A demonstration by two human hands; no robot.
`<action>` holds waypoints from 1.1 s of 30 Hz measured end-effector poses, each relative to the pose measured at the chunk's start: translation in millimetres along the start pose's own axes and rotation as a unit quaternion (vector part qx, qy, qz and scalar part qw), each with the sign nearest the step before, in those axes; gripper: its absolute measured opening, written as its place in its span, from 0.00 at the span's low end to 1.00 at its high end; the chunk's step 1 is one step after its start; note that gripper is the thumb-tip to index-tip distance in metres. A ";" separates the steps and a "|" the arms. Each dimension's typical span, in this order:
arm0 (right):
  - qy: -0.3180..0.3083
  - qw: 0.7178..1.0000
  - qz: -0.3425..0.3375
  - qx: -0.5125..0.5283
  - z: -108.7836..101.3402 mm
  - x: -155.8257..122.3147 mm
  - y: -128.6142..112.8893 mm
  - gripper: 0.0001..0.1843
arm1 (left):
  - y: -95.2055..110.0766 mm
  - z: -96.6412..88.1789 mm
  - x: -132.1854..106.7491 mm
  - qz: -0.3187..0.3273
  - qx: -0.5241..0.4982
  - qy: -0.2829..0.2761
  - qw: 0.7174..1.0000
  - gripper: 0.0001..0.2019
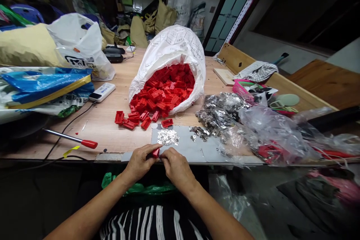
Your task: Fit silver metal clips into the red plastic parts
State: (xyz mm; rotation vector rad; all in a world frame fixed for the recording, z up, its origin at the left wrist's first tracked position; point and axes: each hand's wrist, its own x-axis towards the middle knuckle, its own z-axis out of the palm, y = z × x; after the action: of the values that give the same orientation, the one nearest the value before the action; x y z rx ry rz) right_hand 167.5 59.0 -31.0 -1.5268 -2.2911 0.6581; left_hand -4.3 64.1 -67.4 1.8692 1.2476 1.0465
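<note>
Though illegible, print (191, 46) on the white sack (171, 41), left hand (140, 162) tight on red casing (155, 153), right hand (177, 167) unclear in grip

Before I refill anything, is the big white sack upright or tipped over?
Tipped over: the white sack lies on its side, its open mouth facing the camera, with red parts spilling onto the table.

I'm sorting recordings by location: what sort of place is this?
Probably a small workshop: a white sack spilling red parts and a heap of silvery pieces lie on one table.
</note>
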 end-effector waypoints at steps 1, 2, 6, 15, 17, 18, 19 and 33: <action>0.002 1.000 0.001 -0.001 0.9 0.1 -0.2 0.09 | 0.1 0.0 0.2 0.000 0.000 0.001 1.000 0.22; 0.002 1.000 -0.001 0.000 1.2 -0.1 0.2 0.08 | 0.3 -0.1 0.2 0.000 0.000 0.001 1.000 0.21; 0.002 0.999 -0.015 0.037 -3.6 -3.4 5.7 0.09 | 2.0 -1.9 -2.1 -0.009 -0.014 0.013 1.000 0.19; 0.008 0.981 -0.029 0.194 -18.9 -21.2 14.5 0.09 | 18.9 -12.2 -14.2 -0.037 -0.056 0.071 0.995 0.12; -0.013 0.977 -0.008 0.214 -18.7 -22.9 13.8 0.09 | 23.7 -14.0 -16.1 -0.030 -0.072 0.080 0.994 0.12; -0.021 0.974 -0.005 0.227 -18.4 -23.4 12.7 0.11 | 26.2 -14.7 -17.3 -0.028 -0.083 0.085 0.992 0.12; -0.030 0.970 -0.008 0.242 -18.1 -23.7 11.2 0.13 | 28.9 -15.2 -18.5 -0.032 -0.101 0.088 0.990 0.12; -0.092 0.951 -0.082 0.283 -11.8 -23.3 -13.2 0.21 | 42.3 -10.2 -35.0 -0.347 -0.647 0.085 0.673 0.02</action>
State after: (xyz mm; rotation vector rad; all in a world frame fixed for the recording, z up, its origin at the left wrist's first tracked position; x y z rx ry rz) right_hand 172.0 35.6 -14.1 -1.0271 -2.0590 1.3141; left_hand -3.5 17.9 -36.0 0.1524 0.7285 1.1342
